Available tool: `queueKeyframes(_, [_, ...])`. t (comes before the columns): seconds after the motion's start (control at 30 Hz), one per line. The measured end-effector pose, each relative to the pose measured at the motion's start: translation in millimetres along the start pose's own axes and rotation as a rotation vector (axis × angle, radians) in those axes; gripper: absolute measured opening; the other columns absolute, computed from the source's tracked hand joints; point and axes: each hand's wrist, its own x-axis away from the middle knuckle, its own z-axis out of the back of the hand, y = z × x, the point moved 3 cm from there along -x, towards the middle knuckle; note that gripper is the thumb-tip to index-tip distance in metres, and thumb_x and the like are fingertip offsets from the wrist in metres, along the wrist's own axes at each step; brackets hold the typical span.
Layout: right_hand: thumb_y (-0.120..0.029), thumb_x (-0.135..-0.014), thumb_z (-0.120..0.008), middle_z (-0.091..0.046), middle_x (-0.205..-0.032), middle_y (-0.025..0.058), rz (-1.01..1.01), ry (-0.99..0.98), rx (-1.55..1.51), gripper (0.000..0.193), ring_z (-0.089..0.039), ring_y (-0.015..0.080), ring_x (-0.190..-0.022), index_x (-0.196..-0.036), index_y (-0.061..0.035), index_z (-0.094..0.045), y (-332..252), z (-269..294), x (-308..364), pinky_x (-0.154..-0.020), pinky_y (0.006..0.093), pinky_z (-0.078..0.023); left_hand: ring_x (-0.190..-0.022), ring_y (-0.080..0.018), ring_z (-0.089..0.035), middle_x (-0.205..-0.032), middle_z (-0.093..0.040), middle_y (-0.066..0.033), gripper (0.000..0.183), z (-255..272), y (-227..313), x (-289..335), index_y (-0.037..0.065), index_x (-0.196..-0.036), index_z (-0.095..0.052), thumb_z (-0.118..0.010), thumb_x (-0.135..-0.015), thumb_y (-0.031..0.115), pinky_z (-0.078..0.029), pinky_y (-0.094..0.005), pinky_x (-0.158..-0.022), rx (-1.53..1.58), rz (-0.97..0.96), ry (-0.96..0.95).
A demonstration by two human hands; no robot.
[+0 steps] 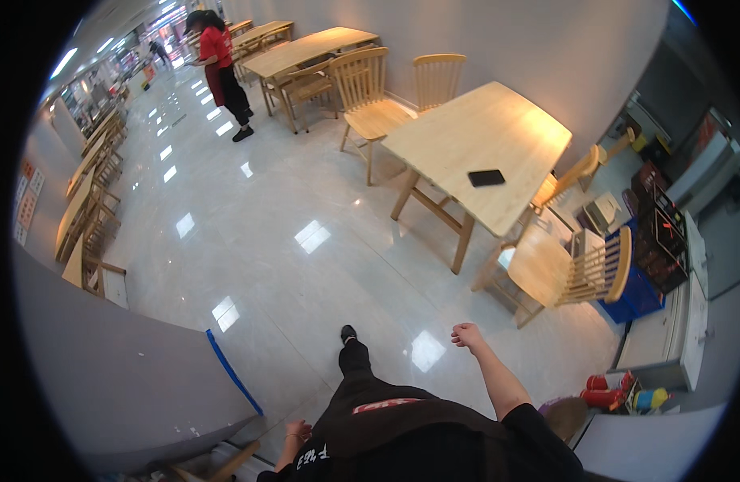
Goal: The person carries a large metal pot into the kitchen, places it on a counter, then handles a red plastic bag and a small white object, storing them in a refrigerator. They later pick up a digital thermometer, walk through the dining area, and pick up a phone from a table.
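My right hand (465, 336) is held out in front of me over the floor. Its fingers are curled in loosely, and nothing shows in them. Low at my left side hangs my left hand (299, 430), partly hidden by my dark apron (402, 422); its fingers are slightly apart and I see nothing held. Neither hand touches any furniture. The closest piece to my right hand is a wooden chair (543, 265). Beyond that chair, a black phone (486, 177) lies flat on a light wooden table (511, 132).
A grey wall (129, 377) with a blue edge stands at left. Pale shiny floor (282, 209) runs ahead to a person in a red shirt (217, 48) beside more tables (310, 50). Crates (659, 233), a white cabinet (667, 337) and red bottles (605, 394) stand at right.
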Motion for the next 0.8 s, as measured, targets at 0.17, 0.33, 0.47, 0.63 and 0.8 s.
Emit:
queueKeyframes(0.17, [-0.021, -0.082, -0.055, -0.062, -0.084, 0.0098, -0.113, -0.008, -0.052, 0.022, -0.062, 0.0185, -0.069, -0.094, -0.0026, -0.059, -41.1, -28.9, -20.0, -0.056, 0.0299, -0.051, -0.074, -0.0288, -0.056, -0.080, -0.061, -0.0145, 0.024, 8.3, 125.5, -52.7, 0.011, -0.084, -0.062, -0.049, -0.081, 0.031, -0.043, -0.0387, -0.064, -0.692, -0.316, -0.114])
queueKeyframes(0.33, [-0.022, -0.079, -0.059, -0.060, -0.079, 0.0087, -0.138, 0.124, -0.249, 0.025, -0.059, 0.0178, -0.066, -0.094, -0.0027, -0.058, -80.5, -12.3, -45.0, -0.056, 0.0313, -0.050, -0.051, -0.0180, -0.054, -0.069, -0.061, -0.0103, 0.020, -4.0, 319.9, -65.3, 0.004, -0.081, -0.055, -0.048, -0.083, 0.022, -0.042, -0.0307, -0.043, -0.013, -0.164, -0.067])
queueKeyframes(0.47, [-0.025, -0.080, -0.061, -0.056, -0.074, 0.0068, -0.068, 0.271, -0.430, 0.025, -0.056, 0.0170, -0.063, -0.090, -0.0028, -0.056, -125.7, 32.9, -70.0, -0.053, 0.0299, -0.049, -0.054, -0.0122, -0.056, -0.071, -0.063, -0.0089, 0.022, -10.3, 471.0, -66.6, 0.001, -0.093, -0.058, -0.051, -0.083, 0.019, -0.042, -0.0240, -0.045, 0.032, -0.391, 0.030])
queueKeyframes(0.63, [-0.025, -0.080, -0.064, -0.053, -0.068, 0.0046, -0.045, 0.419, -0.603, 0.024, -0.053, 0.0172, -0.055, -0.084, -0.0053, -0.052, -189.2, 91.4, -127.5, -0.046, 0.0318, -0.047, -0.066, -0.0146, -0.059, -0.081, -0.063, -0.0089, 0.029, -44.8, 569.3, -55.0, 0.000, -0.104, -0.054, -0.053, -0.084, 0.021, -0.047, -0.0252, -0.055, 0.140, -0.533, -0.108])
queueKeyframes(0.8, [-0.031, -0.076, -0.068, -0.043, -0.056, 0.0049, -0.126, 0.568, -0.533, 0.033, -0.044, 0.0168, -0.045, -0.072, -0.0058, -0.047, -230.1, 134.1, -214.1, -0.038, 0.0309, -0.040, -0.059, -0.0146, -0.058, -0.076, -0.063, -0.0086, 0.024, -79.8, 543.3, -65.3, 0.003, -0.097, -0.058, -0.053, -0.084, 0.024, -0.046, -0.0271, -0.050, 0.148, -0.472, -0.089])
